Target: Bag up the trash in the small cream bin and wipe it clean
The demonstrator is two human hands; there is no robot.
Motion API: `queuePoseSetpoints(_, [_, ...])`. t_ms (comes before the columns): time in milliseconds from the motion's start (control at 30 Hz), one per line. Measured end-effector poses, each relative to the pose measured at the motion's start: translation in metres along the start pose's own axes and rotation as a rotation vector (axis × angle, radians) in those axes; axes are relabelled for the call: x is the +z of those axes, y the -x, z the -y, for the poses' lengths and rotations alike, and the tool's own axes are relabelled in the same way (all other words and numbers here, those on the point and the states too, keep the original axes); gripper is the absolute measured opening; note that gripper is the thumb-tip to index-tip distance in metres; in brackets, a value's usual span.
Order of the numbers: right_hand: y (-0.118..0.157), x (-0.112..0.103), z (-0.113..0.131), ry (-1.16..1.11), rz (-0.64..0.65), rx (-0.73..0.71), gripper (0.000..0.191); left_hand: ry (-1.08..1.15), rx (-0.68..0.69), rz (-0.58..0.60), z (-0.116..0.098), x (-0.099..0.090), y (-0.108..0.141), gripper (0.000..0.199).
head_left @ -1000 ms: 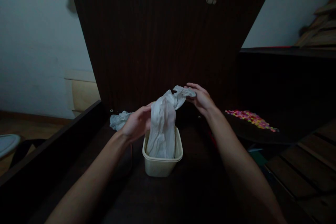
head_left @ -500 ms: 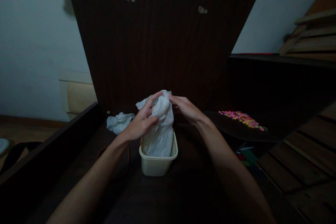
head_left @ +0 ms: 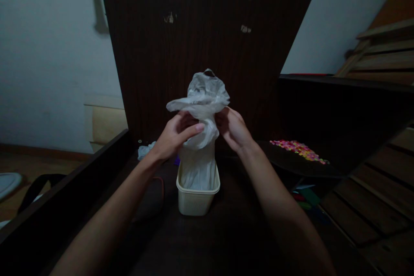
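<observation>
while between two hands (head_left: 168, 138) (head_left: 235, 128), one bag (head_left: 209, 133)

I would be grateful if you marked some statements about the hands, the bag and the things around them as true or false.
1. The left hand and right hand are both at the plastic bag. True.
2. The bag's lower part is inside the cream container. True.
3. The container lies on its side. False: it stands upright.
4. The colourful pieces lie left of the container. False: they lie to its right.
5. The left thumb is hidden behind the bag. False: it shows in front.
</observation>
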State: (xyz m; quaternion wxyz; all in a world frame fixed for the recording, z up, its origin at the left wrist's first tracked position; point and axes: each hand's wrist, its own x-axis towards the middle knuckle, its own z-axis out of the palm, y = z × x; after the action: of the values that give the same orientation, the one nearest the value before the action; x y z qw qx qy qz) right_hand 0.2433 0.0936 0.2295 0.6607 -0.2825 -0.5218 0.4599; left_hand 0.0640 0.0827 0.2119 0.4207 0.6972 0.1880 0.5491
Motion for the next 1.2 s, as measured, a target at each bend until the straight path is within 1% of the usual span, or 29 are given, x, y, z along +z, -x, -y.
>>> queuePoseSetpoints(33, [0.0,0.004,0.0,0.045,-0.019,-0.015,0.026,-0.091,0.018,-0.024,-0.003,0.004,-0.004,0.043])
queuePoseSetpoints(100, [0.001,0.01,0.0,0.105,-0.079,-0.041,0.029,-0.232,0.09,-0.129,-0.006,0.01,-0.013,0.042])
queuePoseSetpoints(167, [0.003,0.011,0.003,0.087,-0.092,-0.046,0.026,-0.308,0.19,-0.236,-0.006,0.01,-0.02,0.034])
queuePoseSetpoints(200, [0.005,0.011,0.005,0.061,-0.058,-0.038,0.023,-0.332,0.23,-0.263,-0.007,0.009,-0.023,0.028])
queuePoseSetpoints(267, [0.009,0.011,0.01,0.041,0.062,-0.012,0.018,-0.369,0.27,-0.271,-0.007,0.007,-0.028,0.016])
queuePoseSetpoints(333, [0.013,0.013,0.013,0.107,0.154,-0.009,0.018,-0.392,0.272,-0.267,-0.009,0.005,-0.03,0.011])
queuePoseSetpoints(400, [0.014,0.015,0.015,0.186,0.161,-0.065,0.026,-0.379,0.257,-0.287,-0.01,0.005,-0.03,0.012])
queuePoseSetpoints(467, [0.012,0.016,0.015,0.221,0.128,-0.159,0.035,-0.363,0.238,-0.305,-0.011,0.004,-0.03,0.009])
queuePoseSetpoints(567, [0.005,0.01,0.016,0.249,0.078,-0.249,0.034,-0.346,0.214,-0.307,-0.011,0.0,-0.031,0.006])
queuePoseSetpoints(633, [0.002,0.002,0.017,0.249,0.029,-0.26,0.031,-0.314,0.217,-0.343,-0.01,-0.007,-0.031,0.007])
queuePoseSetpoints(733, [0.0,-0.012,0.019,0.184,-0.034,-0.242,0.032,-0.228,0.233,-0.448,-0.007,-0.019,-0.03,0.007])
queuePoseSetpoints(833, [-0.002,-0.026,0.02,0.151,-0.074,-0.224,0.033,-0.059,0.215,-0.53,-0.006,-0.031,-0.031,0.008])
queuePoseSetpoints(900, [-0.004,-0.036,0.02,0.172,-0.111,-0.187,0.032,0.074,0.198,-0.552,-0.006,-0.039,-0.031,0.007])
queuePoseSetpoints(1000, [-0.009,-0.052,0.019,0.223,-0.18,-0.111,0.024,0.2,0.185,-0.532,-0.007,-0.048,-0.027,0.006])
queuePoseSetpoints(1033, [-0.011,-0.055,0.019,0.244,-0.213,-0.116,0.022,0.212,0.183,-0.509,-0.009,-0.05,-0.025,0.01])
queuePoseSetpoints(1100, [-0.012,-0.06,0.021,0.311,-0.333,-0.211,0.024,0.179,0.181,-0.414,-0.012,-0.054,-0.018,0.034])
queuePoseSetpoints(1167, [-0.01,-0.057,0.025,0.445,-0.476,-0.383,0.035,0.068,0.173,-0.253,-0.017,-0.055,-0.009,0.059])
queuePoseSetpoints(1200, [-0.006,-0.054,0.028,0.539,-0.527,-0.483,0.039,-0.015,0.167,-0.155,-0.02,-0.055,-0.004,0.064])
